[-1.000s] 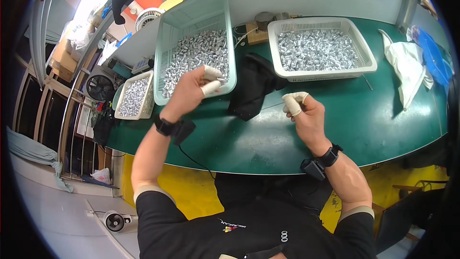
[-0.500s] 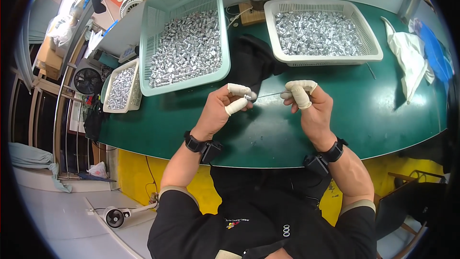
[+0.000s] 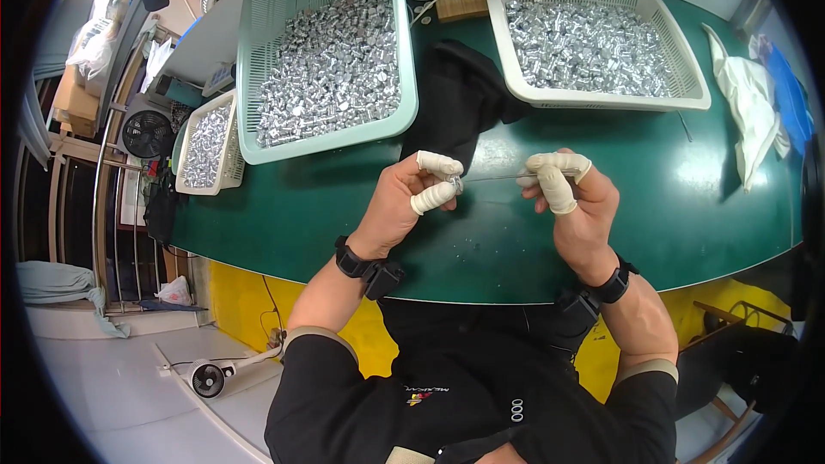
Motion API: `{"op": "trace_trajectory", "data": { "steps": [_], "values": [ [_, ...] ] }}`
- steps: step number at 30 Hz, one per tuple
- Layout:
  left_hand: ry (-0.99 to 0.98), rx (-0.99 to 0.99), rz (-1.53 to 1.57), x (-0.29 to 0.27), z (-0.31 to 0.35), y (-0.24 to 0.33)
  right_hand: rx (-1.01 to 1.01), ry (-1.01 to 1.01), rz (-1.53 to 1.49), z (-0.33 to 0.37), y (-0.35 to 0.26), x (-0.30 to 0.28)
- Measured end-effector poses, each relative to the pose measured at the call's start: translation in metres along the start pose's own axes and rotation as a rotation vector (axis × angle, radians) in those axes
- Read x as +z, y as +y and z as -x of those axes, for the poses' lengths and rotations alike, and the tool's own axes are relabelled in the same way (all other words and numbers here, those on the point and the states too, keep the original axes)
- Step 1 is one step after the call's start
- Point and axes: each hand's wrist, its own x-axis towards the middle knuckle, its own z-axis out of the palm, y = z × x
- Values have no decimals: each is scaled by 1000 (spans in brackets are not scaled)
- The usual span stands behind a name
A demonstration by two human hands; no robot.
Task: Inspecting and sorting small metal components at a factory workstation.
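Head view lets us see two bare hands with pale finger covers (image 3: 434,198) on some fingers. We see the thumb and finger of the left hand (image 3: 402,209) pinching a small silver piece (image 3: 456,184). The right hand (image 3: 587,216) has its thumb and finger pressed together on a thin metal rod (image 3: 497,178). The rod points left and its tip is at the silver piece, but we cannot tell if it goes inside. Both hands are above a green table (image 3: 309,228). Past them we see a black cloth (image 3: 455,94) lying between a big pale green basket (image 3: 408,125) and a white basket (image 3: 614,104). A smaller cream basket (image 3: 232,150) sits on the left. All three baskets hold lots of silver bits (image 3: 339,69). Far right, we see a white cloth (image 3: 743,107).
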Motion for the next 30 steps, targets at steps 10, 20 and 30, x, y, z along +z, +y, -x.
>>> {"op": "trace_trajectory", "data": {
  "steps": [10, 20, 30],
  "values": [
    [13, 32, -20, 3, 4, -4, -93, -64, 33, 1, 0, 1],
    [26, 40, -35, 6, 3, -5, -191, -109, 153, 4, 4, 0],
    [32, 71, -62, 8, 3, -4, -410, -177, 393, 0, 3, -1]
  ]
}}
